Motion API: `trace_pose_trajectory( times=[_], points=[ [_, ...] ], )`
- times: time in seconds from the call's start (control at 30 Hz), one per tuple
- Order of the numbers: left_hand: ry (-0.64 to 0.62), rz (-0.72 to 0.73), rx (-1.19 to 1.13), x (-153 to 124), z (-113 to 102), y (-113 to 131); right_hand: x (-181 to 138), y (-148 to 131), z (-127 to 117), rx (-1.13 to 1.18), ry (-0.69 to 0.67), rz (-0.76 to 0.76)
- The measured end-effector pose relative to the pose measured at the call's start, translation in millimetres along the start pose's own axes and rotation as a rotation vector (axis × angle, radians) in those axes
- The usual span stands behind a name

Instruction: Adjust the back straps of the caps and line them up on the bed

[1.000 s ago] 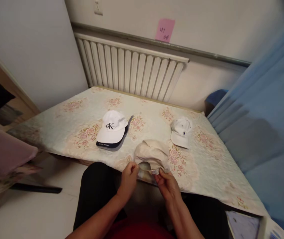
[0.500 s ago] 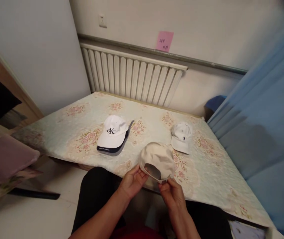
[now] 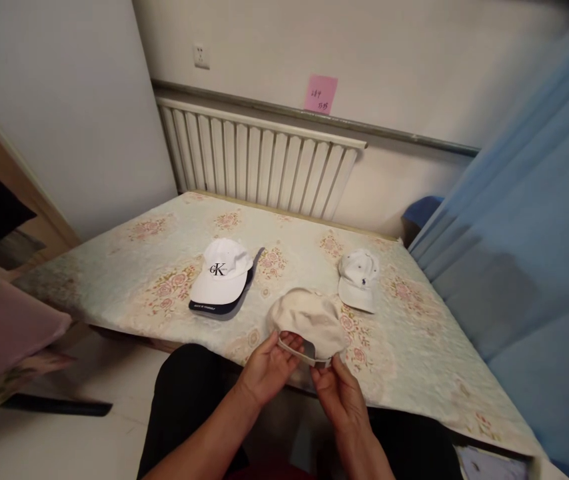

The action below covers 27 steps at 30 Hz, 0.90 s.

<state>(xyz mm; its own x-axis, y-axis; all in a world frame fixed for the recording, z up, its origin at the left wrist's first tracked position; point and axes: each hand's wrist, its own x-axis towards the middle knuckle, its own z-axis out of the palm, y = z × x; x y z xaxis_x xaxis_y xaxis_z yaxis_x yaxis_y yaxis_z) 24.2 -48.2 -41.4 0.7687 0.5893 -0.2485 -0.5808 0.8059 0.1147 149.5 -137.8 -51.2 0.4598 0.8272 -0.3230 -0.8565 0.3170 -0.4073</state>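
A beige baseball cap [image 3: 309, 317] is held over the near edge of the bed, its back opening and strap facing me. My left hand [image 3: 269, 367] grips the left end of the strap, with some fingers showing through the opening. At the strap's right end, my right hand [image 3: 340, 387] pinches the rim near the fastener. Farther left lies a white cap [image 3: 225, 263] with dark lettering and a dark-edged brim. To the right sits another white cap [image 3: 359, 277] with a small dark emblem, brim toward me.
The bed [image 3: 434, 360] has a floral cover. Behind it are a white radiator [image 3: 259, 160], a pipe and a pink note [image 3: 321, 93] on the wall. A blue curtain [image 3: 529, 253] hangs at the right. Pink cloth [image 3: 9, 333] is at the left.
The view has shifted slightly. The beige cap is tilted a little differently, and my left fingers now reach into its back opening.
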Motion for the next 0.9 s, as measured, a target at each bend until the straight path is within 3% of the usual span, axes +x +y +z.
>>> trace_pose_trajectory(
  times=[0.13, 0.33, 0.53, 0.73, 0.9],
  points=[
    [0.083, 0.083, -0.057, 1.9, -3.1, 3.0, 5.7, -1.7, -3.8, -0.013, 0.032, -0.078],
    [0.006, 0.080, -0.031, -2.7, -8.8, 3.8, 5.6, 0.5, -3.6, -0.061, 0.013, -0.080],
    [-0.082, -0.018, -0.019, -5.7, -2.5, -0.7, 1.6, 5.1, -2.4, -0.039, 0.033, -0.042],
    [-0.010, 0.061, -0.043, -0.9, -2.9, 7.9, 4.3, 1.7, -2.0, -0.009, 0.034, -0.046],
    [-0.087, 0.083, -0.032, -2.4, -6.4, 6.2, 6.0, 6.7, 1.4, -0.002, 0.042, -0.042]
  ],
)
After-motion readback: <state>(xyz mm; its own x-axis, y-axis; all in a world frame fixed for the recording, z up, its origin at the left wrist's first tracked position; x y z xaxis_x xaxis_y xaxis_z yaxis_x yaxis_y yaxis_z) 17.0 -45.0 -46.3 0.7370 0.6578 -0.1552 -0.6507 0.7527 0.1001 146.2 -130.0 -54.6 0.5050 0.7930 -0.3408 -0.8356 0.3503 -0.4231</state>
